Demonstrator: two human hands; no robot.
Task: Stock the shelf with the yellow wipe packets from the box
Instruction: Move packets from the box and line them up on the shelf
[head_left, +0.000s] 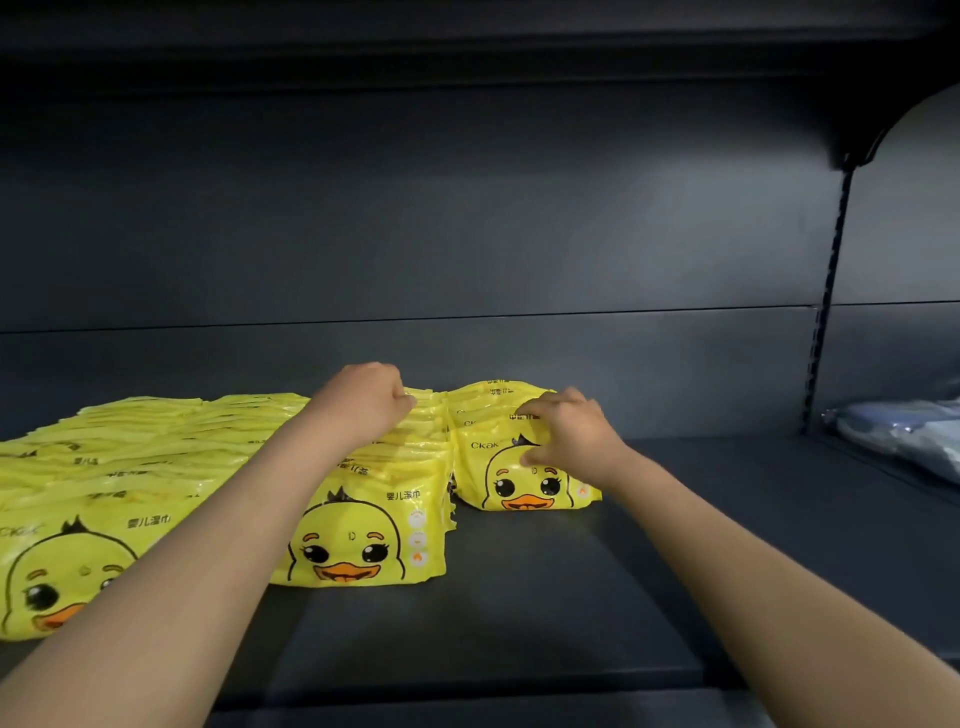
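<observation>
Forearms (218, 561) cross the shelf (519, 613); left hand (363, 397) curls over row 2 of yellow wipe packets (363, 525), right hand (569, 439) pinches row 3's front packet (524, 486). Seating step, seemingly; next, square it flush.

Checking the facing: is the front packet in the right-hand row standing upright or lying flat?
Upright: the front packet stands on its bottom edge on the shelf, duck face forward, the right hand holding its top.
</observation>
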